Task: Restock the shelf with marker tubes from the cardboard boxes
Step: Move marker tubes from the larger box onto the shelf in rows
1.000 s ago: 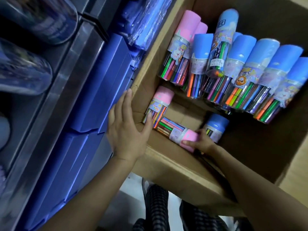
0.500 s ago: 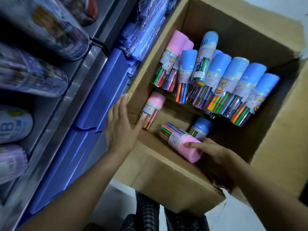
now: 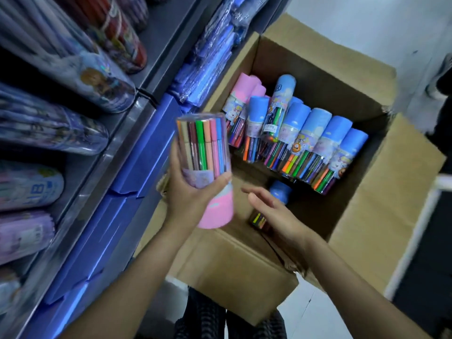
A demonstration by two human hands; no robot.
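Left hand wraps a pink-capped marker tube around its middle, cap end toward the person, clear end up, held above the cardboard box's near-left corner, beside the shelf. Right hand is spread, fingers relaxed, holding nothing, hovering over the box's near side just above a blue-capped tube; touching it or not — can't tell, motion blur. A row of tubes leans along the box's far side.

Step, as I read it: one tube picked, second pick starting. Next: right hand closes on the blue-capped tube, then both go left onto the shelf alongside the tubes lying there.
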